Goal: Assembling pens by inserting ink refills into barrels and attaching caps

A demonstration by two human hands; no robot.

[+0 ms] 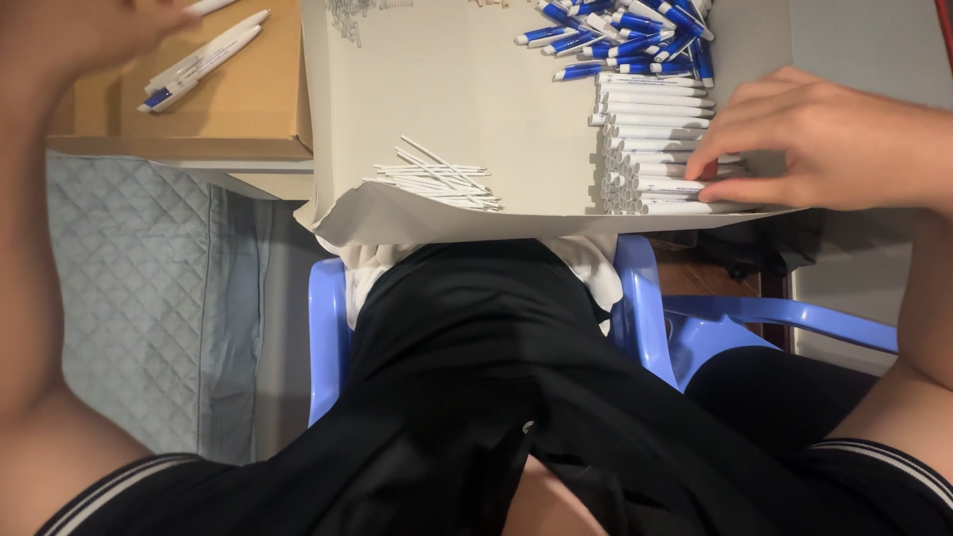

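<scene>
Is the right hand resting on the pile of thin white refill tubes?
No, the right hand rests on the stacked white pen barrels; the thin refill tubes lie apart.

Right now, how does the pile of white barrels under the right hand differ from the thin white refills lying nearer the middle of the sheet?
The white barrels are thick tubes stacked in neat parallel rows; the thin refills are slender rods, loosely crossed. The barrels are many and touched by the right hand; the refills are fewer and untouched. Both are white and lie on the pale sheet.
</scene>
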